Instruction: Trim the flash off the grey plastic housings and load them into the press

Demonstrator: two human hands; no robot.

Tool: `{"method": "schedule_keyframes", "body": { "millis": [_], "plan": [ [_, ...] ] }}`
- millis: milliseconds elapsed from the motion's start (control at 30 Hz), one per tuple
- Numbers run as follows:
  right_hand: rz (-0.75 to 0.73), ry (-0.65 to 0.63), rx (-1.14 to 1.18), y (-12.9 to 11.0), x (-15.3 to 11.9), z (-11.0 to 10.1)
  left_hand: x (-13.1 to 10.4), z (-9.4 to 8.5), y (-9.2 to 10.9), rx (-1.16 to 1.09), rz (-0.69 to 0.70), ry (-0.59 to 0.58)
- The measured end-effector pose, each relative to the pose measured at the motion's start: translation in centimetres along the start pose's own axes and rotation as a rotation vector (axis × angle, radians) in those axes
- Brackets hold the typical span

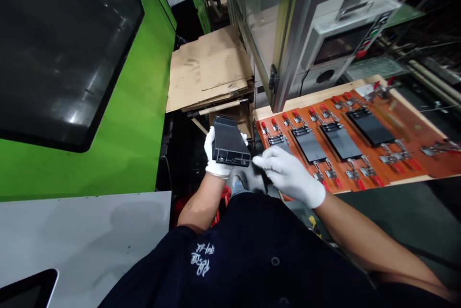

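In a white glove, my left hand (212, 154) is wrapped round a black plastic part (229, 137), holding it in front of my body. The part has a ribbed, open-celled end that faces me. My right hand (284, 171), also gloved in white, is closed at the right of that ribbed end, with its fingertips pinched close to the corner. Something thin seems to run from those fingertips toward the part, too small to make out.
At the right, an orange board (340, 166) carries several black panels under red-handled clamps. Cardboard sheets (211, 65) lie on a cart ahead. A green machine (144, 101) stands at the left, and a metal-framed door (293, 39) hangs ahead to the right.
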State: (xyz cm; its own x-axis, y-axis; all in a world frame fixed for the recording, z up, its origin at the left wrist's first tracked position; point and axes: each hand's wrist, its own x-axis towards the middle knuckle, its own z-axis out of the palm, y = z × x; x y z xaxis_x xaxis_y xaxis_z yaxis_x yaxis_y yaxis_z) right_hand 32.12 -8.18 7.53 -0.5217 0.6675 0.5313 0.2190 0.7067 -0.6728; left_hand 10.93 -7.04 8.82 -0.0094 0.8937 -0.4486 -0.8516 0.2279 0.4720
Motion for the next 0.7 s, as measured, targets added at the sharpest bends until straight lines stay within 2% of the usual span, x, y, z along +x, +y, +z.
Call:
{"method": "schedule_keyframes", "body": {
  "millis": [100, 233, 367, 500, 633, 700],
  "plan": [
    [-0.010, -0.013, 0.027, 0.2, 0.1, 0.2, -0.3, 0.4, 0.1, 0.006, 0.010, 0.006],
    [-0.033, 0.075, 0.064, 0.5, 0.1, 0.5, -0.3, 0.8, 0.3, 0.010, 0.019, 0.054],
    [-0.006, 0.015, 0.038, 0.3, 0.0, 0.5, -0.1, 1.1, 0.3, 0.041, 0.001, 0.092],
    [-0.006, 0.073, 0.031, 0.3, -0.1, 0.1, 0.1, 1.3, 0.1, 0.030, -0.022, 0.052],
    [0.017, 0.005, -0.011, -0.1, -0.2, -0.2, 0.4, 1.2, -0.1, 0.051, -0.034, 0.060],
    [0.007, 0.024, 0.003, -0.3, -0.1, -0.2, 0.4, 1.2, -0.3, 0.055, -0.034, 0.049]
  ]
}}
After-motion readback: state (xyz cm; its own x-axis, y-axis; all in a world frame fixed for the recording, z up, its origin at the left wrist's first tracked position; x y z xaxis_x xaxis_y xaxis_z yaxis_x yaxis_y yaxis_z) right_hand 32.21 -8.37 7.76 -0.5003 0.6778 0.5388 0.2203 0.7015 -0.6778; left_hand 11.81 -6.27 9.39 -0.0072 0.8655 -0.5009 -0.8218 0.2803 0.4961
